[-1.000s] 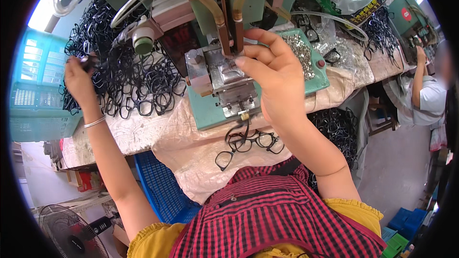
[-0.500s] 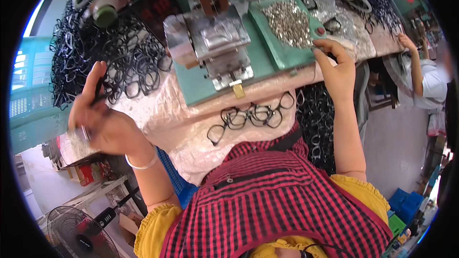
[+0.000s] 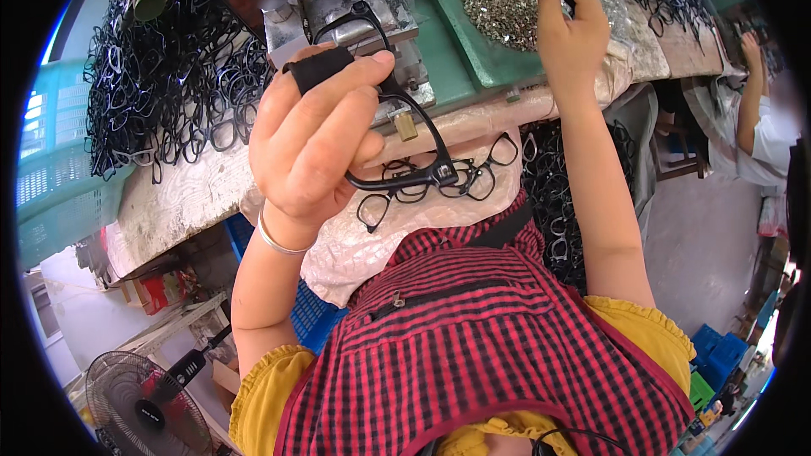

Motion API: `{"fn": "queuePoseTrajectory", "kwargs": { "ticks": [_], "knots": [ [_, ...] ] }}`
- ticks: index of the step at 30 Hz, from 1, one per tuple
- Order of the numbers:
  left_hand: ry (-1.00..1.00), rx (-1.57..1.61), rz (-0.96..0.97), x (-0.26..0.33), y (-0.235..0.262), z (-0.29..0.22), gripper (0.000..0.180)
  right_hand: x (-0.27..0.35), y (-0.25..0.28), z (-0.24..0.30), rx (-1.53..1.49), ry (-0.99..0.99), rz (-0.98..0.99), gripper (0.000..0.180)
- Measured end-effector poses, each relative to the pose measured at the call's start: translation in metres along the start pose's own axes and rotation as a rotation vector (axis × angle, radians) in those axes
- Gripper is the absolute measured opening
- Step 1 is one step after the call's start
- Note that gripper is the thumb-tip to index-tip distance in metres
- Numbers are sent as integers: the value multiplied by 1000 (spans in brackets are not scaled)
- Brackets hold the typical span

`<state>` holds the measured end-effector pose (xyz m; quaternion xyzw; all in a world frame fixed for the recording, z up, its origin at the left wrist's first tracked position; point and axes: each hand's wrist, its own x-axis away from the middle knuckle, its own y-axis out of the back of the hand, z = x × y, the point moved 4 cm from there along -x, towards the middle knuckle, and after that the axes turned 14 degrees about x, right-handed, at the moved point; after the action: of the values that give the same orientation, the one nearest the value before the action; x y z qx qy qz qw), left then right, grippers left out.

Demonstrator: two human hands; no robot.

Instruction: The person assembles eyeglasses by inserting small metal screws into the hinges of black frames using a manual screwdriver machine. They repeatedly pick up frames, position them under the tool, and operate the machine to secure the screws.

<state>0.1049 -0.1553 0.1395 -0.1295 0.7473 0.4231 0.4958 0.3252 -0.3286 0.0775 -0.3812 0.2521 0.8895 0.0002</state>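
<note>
My left hand (image 3: 308,139), with a black wrap on one finger, grips a black eyeglass frame (image 3: 435,139). The frame is held up in front of a metal fixture (image 3: 405,8) on a green machine base, hiding part of it. My right hand (image 3: 576,38) is at the right rim of a green tray (image 3: 486,74) heaped with small shiny metal pieces (image 3: 503,8). Its thumb and index finger come together; what lies between them is too small to name. Below the machine, a few black eyeglass frames (image 3: 481,179) rest on the plastic-covered table edge.
A large pile of black eyeglass frames (image 3: 152,76) covers the table's left side, beside a turquoise basket (image 3: 59,169). More frames (image 3: 557,203) hang or lie right of my lap. A standing fan (image 3: 148,405) is at lower left. Another person's arm (image 3: 752,93) shows at far right.
My left hand has come from the pile at the left to the front of the fixture, now with an eyeglass frame in it. My right hand has shifted slightly up along the tray's rim.
</note>
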Motion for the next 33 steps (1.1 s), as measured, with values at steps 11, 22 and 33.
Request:
{"fn": "queuePoseTrajectory", "kwargs": {
  "ticks": [11, 22, 33],
  "knots": [
    [4, -18, -27, 11, -5, -1, 32, 197, -12, -13, 199, 146, 634, 8],
    [355, 67, -343, 62, 27, -8, 49, 225, -51, -29, 425, 128, 894, 10],
    [756, -181, -752, 122, 120, 22, 37, 222, -53, -5, 465, 326, 860, 14]
  ]
}}
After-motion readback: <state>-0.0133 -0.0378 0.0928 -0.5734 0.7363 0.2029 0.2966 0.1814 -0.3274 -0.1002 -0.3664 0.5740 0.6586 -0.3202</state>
